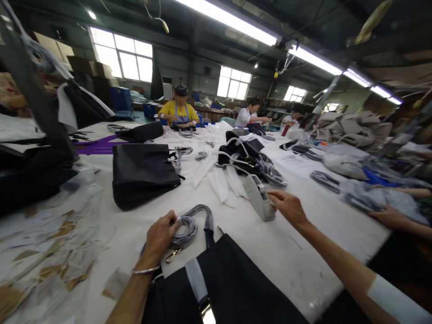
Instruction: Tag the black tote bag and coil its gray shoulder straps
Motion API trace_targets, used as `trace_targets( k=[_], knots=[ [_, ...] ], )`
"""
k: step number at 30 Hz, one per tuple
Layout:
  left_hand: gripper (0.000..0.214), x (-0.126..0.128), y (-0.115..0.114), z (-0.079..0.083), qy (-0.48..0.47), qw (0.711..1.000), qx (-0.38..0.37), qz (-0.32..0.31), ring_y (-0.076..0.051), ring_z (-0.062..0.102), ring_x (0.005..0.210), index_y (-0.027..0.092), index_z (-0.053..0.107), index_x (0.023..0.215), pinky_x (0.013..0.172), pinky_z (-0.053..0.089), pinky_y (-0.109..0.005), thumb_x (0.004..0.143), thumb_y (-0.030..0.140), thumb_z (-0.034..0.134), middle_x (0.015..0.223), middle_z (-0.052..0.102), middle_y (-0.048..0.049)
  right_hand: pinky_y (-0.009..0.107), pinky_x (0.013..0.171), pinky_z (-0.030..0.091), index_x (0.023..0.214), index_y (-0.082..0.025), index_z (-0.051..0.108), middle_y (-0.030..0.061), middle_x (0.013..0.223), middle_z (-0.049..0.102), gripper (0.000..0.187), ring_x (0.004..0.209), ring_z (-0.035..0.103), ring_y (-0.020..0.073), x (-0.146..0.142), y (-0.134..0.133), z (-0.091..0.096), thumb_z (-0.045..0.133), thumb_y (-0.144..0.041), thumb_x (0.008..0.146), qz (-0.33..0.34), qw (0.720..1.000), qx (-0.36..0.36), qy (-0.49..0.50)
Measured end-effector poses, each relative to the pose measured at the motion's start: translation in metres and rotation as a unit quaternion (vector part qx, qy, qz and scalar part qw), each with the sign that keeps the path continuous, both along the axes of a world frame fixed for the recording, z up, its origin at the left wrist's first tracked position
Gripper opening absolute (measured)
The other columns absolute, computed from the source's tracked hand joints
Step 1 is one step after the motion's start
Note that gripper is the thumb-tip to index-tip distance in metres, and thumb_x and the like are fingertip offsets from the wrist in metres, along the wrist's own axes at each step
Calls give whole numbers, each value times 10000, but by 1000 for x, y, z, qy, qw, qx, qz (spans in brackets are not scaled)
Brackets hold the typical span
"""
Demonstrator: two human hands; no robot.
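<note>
My left hand [162, 236] is closed on a coiled bag strap [185, 231] in clear plastic wrap, its fingers at the coil's left side. A gold snap hook [173, 255] lies just below the coil. Closest to me is a black handbag [232, 283] with a wrapped band and a shiny metal clasp on its front. A wrapped handle loops up from its top edge. My right hand [288, 207] pinches at the near right edge of a grey tape dispenser [258, 198]. Whatever lies between those fingertips is too small to make out.
Another black bag [145, 173] stands at the left; more black bags [241, 153] are piled beyond the dispenser. Paper and plastic scraps [50, 256] cover the left side. A co-worker's hand [388, 218] rests by wrapped straps at right. A person in yellow [180, 110] works across the table.
</note>
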State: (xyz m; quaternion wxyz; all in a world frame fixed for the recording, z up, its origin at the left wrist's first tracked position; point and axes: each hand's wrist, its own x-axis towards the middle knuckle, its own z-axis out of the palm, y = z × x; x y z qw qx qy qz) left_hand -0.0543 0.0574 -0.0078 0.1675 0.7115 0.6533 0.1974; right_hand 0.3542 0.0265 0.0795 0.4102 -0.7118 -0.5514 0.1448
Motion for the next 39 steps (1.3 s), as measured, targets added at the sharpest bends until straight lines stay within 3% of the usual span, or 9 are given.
trace_targets(
  k=[4,10,15,21,27,32,35,37,39],
  knots=[
    [150,-1,1,0,-3,1000,-13,5,-174,612,801,260,551,892,659,351,-233,885,393,483,842,670,18,376,784,519,887,-132,735,112,931,728,315,885,653,253,52,6,1,685,-400,730,-28,989,-114,91],
    [158,0,1,1,1,1000,-11,10,-184,612,782,254,553,885,637,344,-240,872,397,487,838,674,10,324,666,512,745,-140,705,99,830,722,246,700,625,171,64,28,-16,751,-356,638,-25,963,-200,177],
    [152,1,0,5,6,1000,-21,11,-177,610,778,255,552,881,634,343,-232,872,394,492,829,678,17,359,708,497,723,-166,683,75,829,722,198,802,636,212,69,33,-22,737,-304,591,-61,963,-182,189],
    [156,0,2,1,0,1000,-14,19,-176,608,771,251,562,879,632,336,-232,868,397,507,840,677,15,368,809,496,760,-174,710,109,996,728,255,1026,623,270,70,1,-33,701,-389,623,-73,975,-113,179],
    [116,2,-2,-1,-19,1000,7,11,-147,587,774,237,576,883,649,323,-225,857,349,555,849,673,17,401,707,523,667,-186,684,161,917,732,197,893,683,300,68,-11,-63,623,-372,645,-88,965,-168,178],
    [101,2,-2,-4,-21,999,21,23,-152,579,759,235,584,875,646,312,-240,848,332,578,825,667,10,452,725,469,462,-228,644,179,693,705,154,870,666,366,83,-29,-65,721,-294,579,-105,968,-222,51],
    [89,2,-2,-6,-31,999,30,16,-153,581,765,235,586,870,649,312,-242,831,313,603,834,671,9,480,824,454,590,-227,725,156,792,733,165,895,654,364,59,-40,-51,721,-388,624,-102,973,-203,26],
    [85,2,-1,-7,-35,999,35,14,-152,584,766,235,586,868,651,314,-242,821,298,616,834,671,9,456,859,470,811,-210,765,127,943,738,324,892,659,324,13,-36,-36,703,-488,656,-23,985,-153,75],
    [86,2,-1,-8,-35,999,37,18,-153,586,763,236,586,866,647,315,-241,817,297,624,827,670,10,388,792,515,852,-181,749,108,897,734,385,856,664,277,-52,-22,-22,737,-497,632,80,978,-133,136]
  ],
)
